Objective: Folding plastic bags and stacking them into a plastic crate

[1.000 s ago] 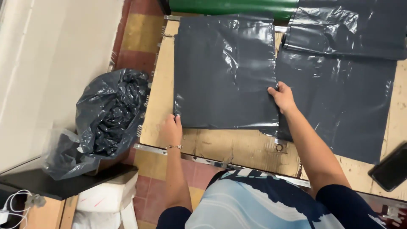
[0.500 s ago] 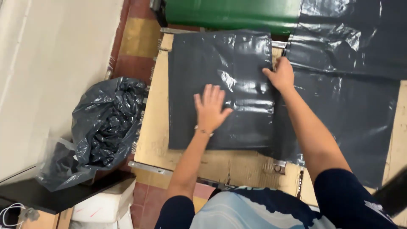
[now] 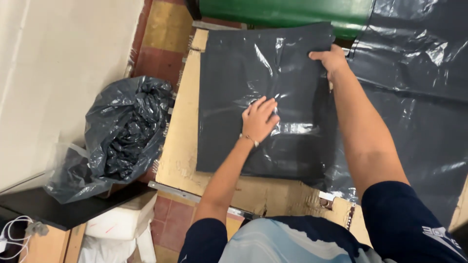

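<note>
I've got 2 hands in view, both on 1 dark grey plastic bag [image 3: 234, 92] lying flat on the cardboard-topped table [image 3: 180, 151]. Left hand [image 3: 259, 119] rests palm-down near the bag's middle, fingers spread apart & flat, pressing on the film, nothing clamped. A thin bracelet [image 3: 249, 140] sits at that wrist. Right hand [image 3: 332, 59] is at the bag's upper right edge, fingers curled over it; looks pinched on the edge, thumb side hidden so can't tell how tight.

Bag sits w/ its top edge just by the green bin [image 3: 287, 12] at the far side, its lower edge short of the table's near edge, bare cardboard showing to the left & below.

Right of it: more dark grey plastic sheets [image 3: 419, 97], at least 2 layers overlapping, one upper, one lower; exact count I can't tell. My bag's right edge overlaps them.

Left of the table, on the floor side: 1 crumpled black bin bag [image 3: 124, 129], bulging, open-topped, w/ a clear plastic bag [image 3: 63, 175] just beside it. Below that 1 black shelf [image 3: 53, 207], 1 white box [image 3: 122, 221], 1 white cable [image 3: 14, 234] at the corner. Floor is red & yellow tiles [image 3: 161, 34].
</note>
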